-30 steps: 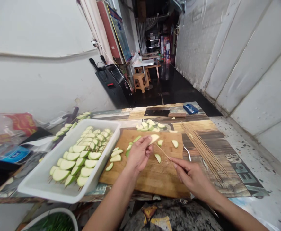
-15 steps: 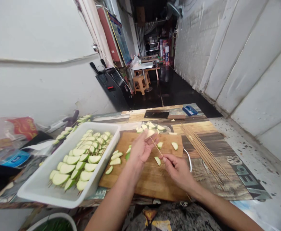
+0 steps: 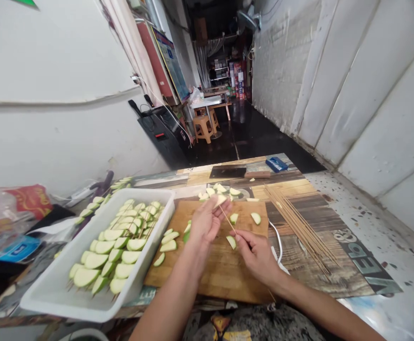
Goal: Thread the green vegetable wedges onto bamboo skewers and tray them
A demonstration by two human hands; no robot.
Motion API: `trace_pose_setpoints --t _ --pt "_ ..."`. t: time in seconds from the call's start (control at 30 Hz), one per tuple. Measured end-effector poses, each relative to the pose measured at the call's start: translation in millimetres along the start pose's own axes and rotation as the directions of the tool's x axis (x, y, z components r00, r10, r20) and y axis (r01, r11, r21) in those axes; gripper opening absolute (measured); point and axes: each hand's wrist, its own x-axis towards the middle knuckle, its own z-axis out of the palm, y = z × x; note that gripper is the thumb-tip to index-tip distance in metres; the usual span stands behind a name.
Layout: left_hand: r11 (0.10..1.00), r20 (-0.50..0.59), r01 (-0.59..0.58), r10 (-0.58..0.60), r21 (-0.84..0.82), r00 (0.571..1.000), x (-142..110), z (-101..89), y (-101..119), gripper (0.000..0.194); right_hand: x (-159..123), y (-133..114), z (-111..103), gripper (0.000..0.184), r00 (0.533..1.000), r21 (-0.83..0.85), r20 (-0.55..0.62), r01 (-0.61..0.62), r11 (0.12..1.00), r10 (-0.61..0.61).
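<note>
Above the wooden cutting board (image 3: 224,279), my left hand (image 3: 207,220) is closed on a pale, green-skinned vegetable slice (image 3: 220,202), held at the fingertips. My right hand (image 3: 254,251) pinches a thin wooden skewer (image 3: 230,220) whose far end meets that slice; whether it has pierced it I cannot tell. Loose slices lie around the hands on the board, one (image 3: 231,242) just beside my right fingers and another (image 3: 255,218) farther right. To the left, a white plastic tub (image 3: 32,303) holds several rows of skewered slices (image 3: 103,247).
Bare skewers (image 3: 299,227) lie in a bundle right of the board. Beyond it are a pile of slices (image 3: 221,189), a cleaver (image 3: 228,172) and a blue box (image 3: 277,164). Plastic packaging (image 3: 15,203) crowds the table's left end.
The view has shifted slightly, so the tub and board sit a little lower and further left. Both hands keep the same hold on slice and skewer.
</note>
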Motion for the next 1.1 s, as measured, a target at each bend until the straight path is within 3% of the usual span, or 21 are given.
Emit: trace_pose_setpoints --t 0.7,1.1 --pt "0.995 -0.002 0.099 -0.099 -0.008 0.995 -10 6.2 -2 0.006 0 -5 -1 0.026 1.0 -0.01 -0.016 -0.001 1.0 0.001" --pt "0.991 0.024 0.131 -0.132 0.039 0.991 -19 4.1 -17 0.009 4 -5 -2 0.027 0.999 -0.069 -0.044 0.001 0.998 -0.004"
